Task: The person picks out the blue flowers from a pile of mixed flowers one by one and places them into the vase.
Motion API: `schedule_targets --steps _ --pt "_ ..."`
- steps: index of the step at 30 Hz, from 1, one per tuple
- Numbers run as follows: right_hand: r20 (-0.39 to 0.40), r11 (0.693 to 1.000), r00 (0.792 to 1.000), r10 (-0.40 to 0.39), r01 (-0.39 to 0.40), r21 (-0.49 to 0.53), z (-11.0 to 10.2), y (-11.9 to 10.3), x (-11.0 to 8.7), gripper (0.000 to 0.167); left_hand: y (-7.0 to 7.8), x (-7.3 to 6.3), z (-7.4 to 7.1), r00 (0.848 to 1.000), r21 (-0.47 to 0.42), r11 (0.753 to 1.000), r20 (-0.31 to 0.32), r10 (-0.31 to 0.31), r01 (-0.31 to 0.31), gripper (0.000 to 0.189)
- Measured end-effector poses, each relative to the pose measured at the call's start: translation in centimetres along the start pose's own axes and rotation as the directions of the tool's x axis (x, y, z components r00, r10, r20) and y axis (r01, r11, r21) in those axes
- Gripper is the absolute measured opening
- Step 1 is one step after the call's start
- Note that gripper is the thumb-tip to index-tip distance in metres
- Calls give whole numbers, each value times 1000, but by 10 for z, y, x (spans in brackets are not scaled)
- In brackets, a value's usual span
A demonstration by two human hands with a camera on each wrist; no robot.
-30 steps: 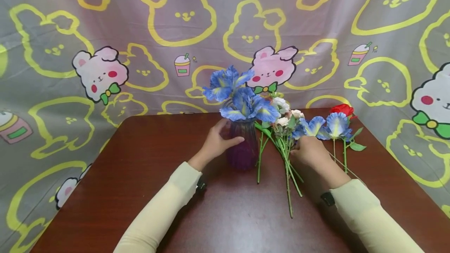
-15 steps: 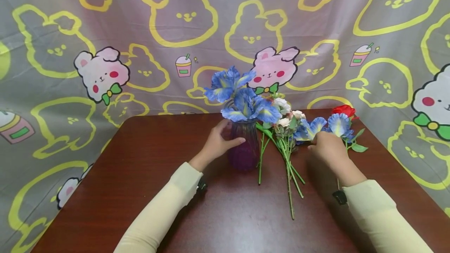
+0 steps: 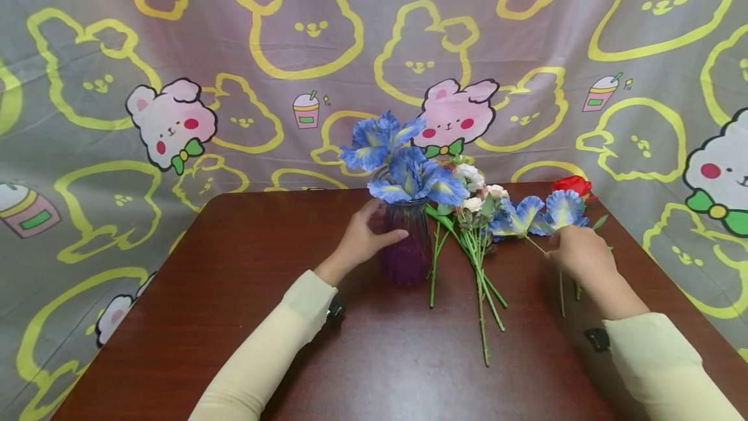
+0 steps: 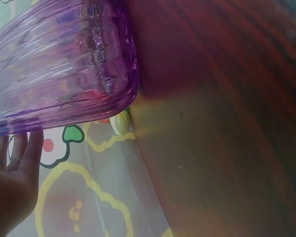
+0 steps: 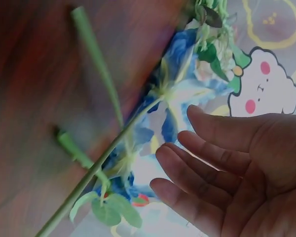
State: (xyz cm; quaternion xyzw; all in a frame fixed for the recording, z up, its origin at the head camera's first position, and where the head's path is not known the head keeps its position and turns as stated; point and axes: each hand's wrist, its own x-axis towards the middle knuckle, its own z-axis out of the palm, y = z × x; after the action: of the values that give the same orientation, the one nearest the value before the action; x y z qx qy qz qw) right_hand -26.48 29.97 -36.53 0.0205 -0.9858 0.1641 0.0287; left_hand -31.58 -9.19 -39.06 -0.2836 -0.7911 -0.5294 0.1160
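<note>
Head view: blue irises [image 3: 371, 141] stand in the purple vase [image 3: 406, 249], fingers of the left hand [image 3: 361, 236] grasping it; white blooms [image 3: 469, 176], loose irises [image 3: 524, 213] and a red flower [image 3: 573, 185] (likely left to add) lie on the worktop [image 3: 280, 245] before cartoon-print cloth [image 3: 333, 99]. Left wrist: fingers touch the vase; right wrist: the right hand [image 5: 251, 182] has its fingers released beside a stem [image 5: 108, 152].

"What sort of place is this?"

"A screened-off corner; whether home or studio, I can't tell."

"Screened by what?"

"Cloth [image 3: 333, 38] with cartoon animals [image 3: 169, 125] and drink cups [image 3: 306, 111], on 3 sides of 1 wooden table [image 3: 280, 232]."

"Indoors?"

"Looks so: glare [image 3: 391, 356] marks the tabletop."
</note>
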Motion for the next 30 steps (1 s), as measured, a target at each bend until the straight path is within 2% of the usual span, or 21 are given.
schedule_targets --steps 7,16,20,30 --pt "61 1000 998 17 -17 0 -1 9 -4 16 0 0 0 1000 8 1000 -6 17 -17 83" --pt "83 1000 997 8 -8 -3 4 15 -5 12 0 2 1 999 13 999 -1 47 -47 60" --pt "88 1000 996 5 -3 -18 5 17 -5 11 1 4 1 998 17 998 -5 66 -65 60" --pt "121 998 993 5 2 -56 7 18 -3 21 1 2 1 1000 26 999 -10 29 -29 64"
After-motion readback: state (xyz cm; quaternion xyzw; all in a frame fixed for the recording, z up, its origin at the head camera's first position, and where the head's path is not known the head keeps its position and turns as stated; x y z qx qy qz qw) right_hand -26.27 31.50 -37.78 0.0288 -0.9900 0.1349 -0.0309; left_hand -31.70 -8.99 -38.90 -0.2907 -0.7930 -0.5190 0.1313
